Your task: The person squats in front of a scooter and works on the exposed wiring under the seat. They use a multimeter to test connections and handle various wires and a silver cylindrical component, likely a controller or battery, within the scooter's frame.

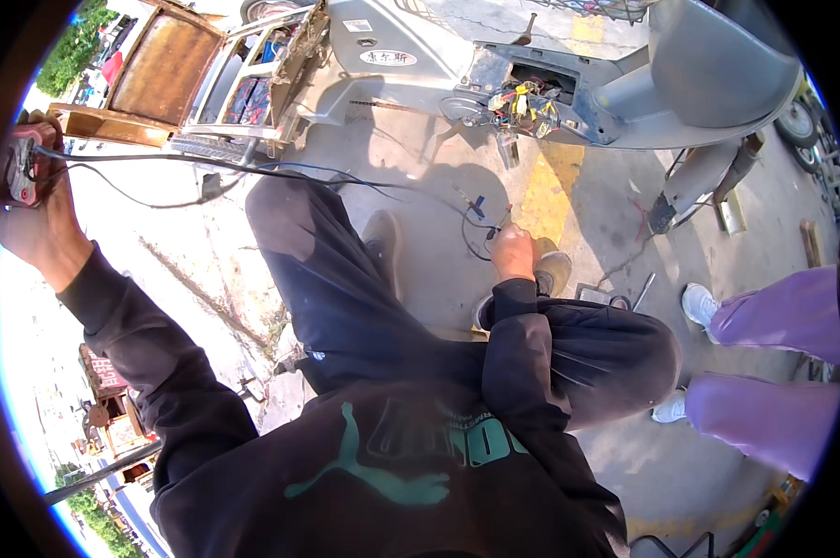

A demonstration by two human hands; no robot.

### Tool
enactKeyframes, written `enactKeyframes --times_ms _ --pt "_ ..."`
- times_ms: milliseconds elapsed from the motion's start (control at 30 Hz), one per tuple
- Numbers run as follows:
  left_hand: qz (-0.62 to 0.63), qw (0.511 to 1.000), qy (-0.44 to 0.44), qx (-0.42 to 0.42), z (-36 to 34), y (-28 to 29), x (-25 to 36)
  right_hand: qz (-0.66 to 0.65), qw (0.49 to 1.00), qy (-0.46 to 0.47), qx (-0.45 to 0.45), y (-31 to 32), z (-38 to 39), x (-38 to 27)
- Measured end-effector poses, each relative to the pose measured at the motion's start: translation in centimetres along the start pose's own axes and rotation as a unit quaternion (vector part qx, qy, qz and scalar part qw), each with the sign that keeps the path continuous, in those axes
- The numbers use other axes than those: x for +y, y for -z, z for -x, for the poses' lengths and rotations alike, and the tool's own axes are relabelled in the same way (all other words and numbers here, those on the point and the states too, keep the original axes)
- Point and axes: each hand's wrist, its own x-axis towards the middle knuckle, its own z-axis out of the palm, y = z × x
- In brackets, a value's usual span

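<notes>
At the far left my left hand (43,219) is closed on a red and grey hand-held device (25,166), from which dark cables (197,163) stretch rightward across my knees. My right hand (515,249) is closed around thin cable ends (497,223) with small dark tips, low over the ground between my knee and the grey scooter (401,58). A short blue-tipped lead (476,205) hangs just left of that hand. Higher up, the scooter's opened floor section shows a tangle of yellow-connector wiring (527,107).
A rusty cart frame (155,70) stands at upper left, a detached fork tube (694,186) at right. A co-worker in purple trousers (764,409) and white shoes stands close on my right. A metal tool (643,291) lies beside my right knee. Wheels (796,126) sit along the right edge.
</notes>
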Motion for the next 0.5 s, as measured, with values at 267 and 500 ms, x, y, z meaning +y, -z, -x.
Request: enactKeyframes --times_ms 267,500 --pt "-0.042 0.863 0.502 -0.030 19.9 -6.2 -21.7 -0.035 0.965 -0.086 0.245 10.6 1.6 -1.7" --pt "-0.017 0.737 0.676 0.003 29.5 -1.7 -44.7 0.068 0.984 -0.074 0.149 15.0 6.2 -0.6"
